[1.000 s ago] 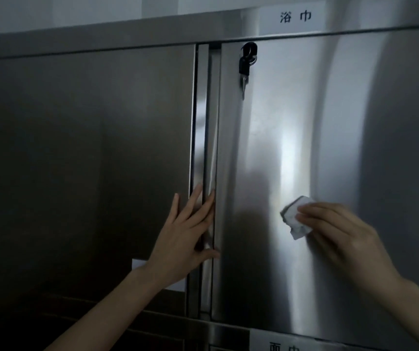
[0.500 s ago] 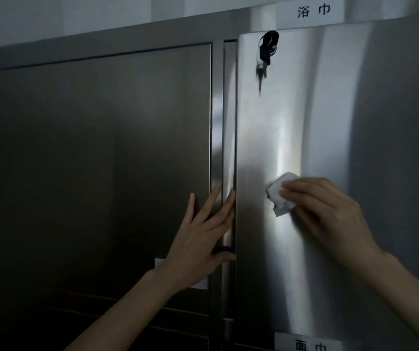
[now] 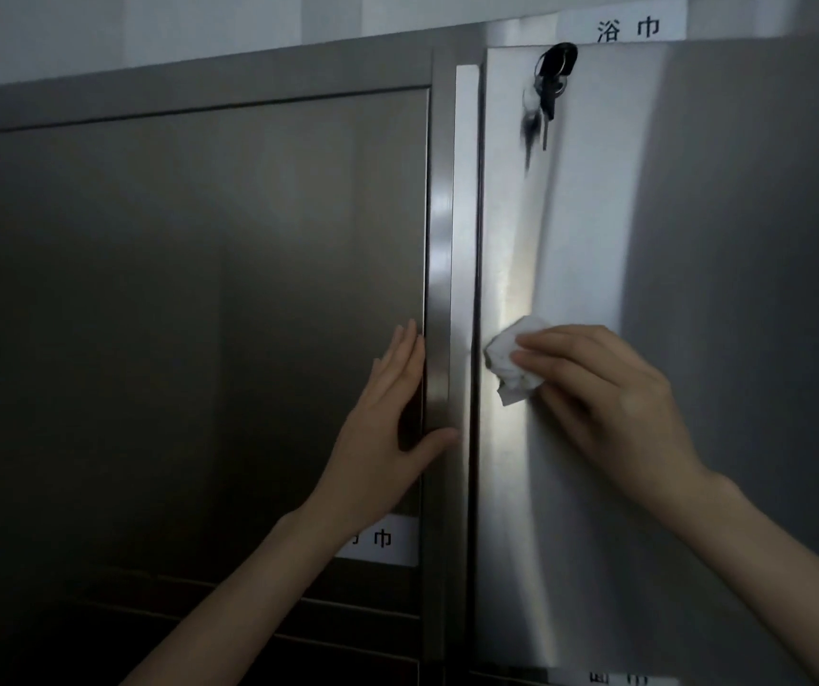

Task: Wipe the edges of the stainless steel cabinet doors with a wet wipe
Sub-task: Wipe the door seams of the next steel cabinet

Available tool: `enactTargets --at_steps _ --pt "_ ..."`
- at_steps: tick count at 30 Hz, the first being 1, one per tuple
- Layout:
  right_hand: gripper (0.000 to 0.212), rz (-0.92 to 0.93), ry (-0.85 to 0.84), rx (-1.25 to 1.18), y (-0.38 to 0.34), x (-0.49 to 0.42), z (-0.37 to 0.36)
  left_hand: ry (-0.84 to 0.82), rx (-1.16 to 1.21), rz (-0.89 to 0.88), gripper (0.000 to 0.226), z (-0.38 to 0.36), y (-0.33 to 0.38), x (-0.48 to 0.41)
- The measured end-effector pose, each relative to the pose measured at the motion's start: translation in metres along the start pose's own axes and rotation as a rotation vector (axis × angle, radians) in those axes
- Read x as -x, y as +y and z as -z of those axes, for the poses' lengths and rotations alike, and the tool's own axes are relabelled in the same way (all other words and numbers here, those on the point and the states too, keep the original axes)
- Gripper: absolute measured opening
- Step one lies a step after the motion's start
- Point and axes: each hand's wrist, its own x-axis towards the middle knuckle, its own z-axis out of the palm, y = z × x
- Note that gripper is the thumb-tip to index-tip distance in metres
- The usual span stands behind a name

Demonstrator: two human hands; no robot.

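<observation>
Two stainless steel cabinet doors fill the view: a dark left door (image 3: 199, 314) and a brighter right door (image 3: 694, 240). A vertical steel post (image 3: 464, 215) separates them. My right hand (image 3: 615, 398) presses a crumpled white wet wipe (image 3: 509, 361) against the right door, close to its left edge. My left hand (image 3: 382, 428) lies flat with straight fingers on the right edge of the left door, its thumb reaching onto the post.
A bunch of keys (image 3: 548, 91) hangs from the lock at the right door's top left corner. White paper labels sit above the right door (image 3: 627, 27) and low on the left door (image 3: 382, 539). Another label shows at the bottom edge.
The right door has swung closer to the post, narrowing the gap. My right hand moved the wipe left toward the door's edge. My left hand shifted from the gap onto the left door.
</observation>
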Motion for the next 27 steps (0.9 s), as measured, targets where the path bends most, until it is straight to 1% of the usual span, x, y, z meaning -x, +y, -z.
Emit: enactTargets --at_steps 3,6,8,10,14,17,21,23,27 --pt "0.017 0.006 0.022 0.012 0.005 -0.016 -0.006 -0.051 0.2 0.066 0.08 0.009 0.0 0.0" --pt "0.018 -0.003 0.097 0.03 0.01 -0.045 -0.012 -0.094 0.416 0.159 0.077 0.013 0.006 0.002" --pt "0.018 -0.01 0.143 0.042 0.007 -0.059 -0.02 -0.086 0.479 0.197 0.081 0.012 0.01 0.003" --pt "0.023 -0.012 0.135 0.069 -0.001 -0.061 -0.031 -0.058 0.502 0.234 0.084 0.011 0.013 0.002" --pt "0.039 0.039 0.03 0.108 -0.014 -0.038 -0.044 -0.037 0.483 0.267 0.081 0.013 0.017 0.0" --pt "0.039 0.074 0.039 0.148 -0.009 -0.049 -0.038 -0.034 0.479 0.278 0.078 0.016 0.02 0.0" --pt "0.038 0.032 0.11 0.149 -0.002 -0.079 -0.036 -0.017 0.496 0.291 0.075 0.018 0.024 0.002" --pt "0.041 0.007 0.102 0.141 -0.009 -0.072 -0.038 -0.017 0.484 0.296 0.073 0.02 0.025 0.003" --pt "0.04 0.082 0.061 0.145 -0.017 -0.047 -0.035 0.005 0.435 0.301 0.072 0.02 0.034 0.002"
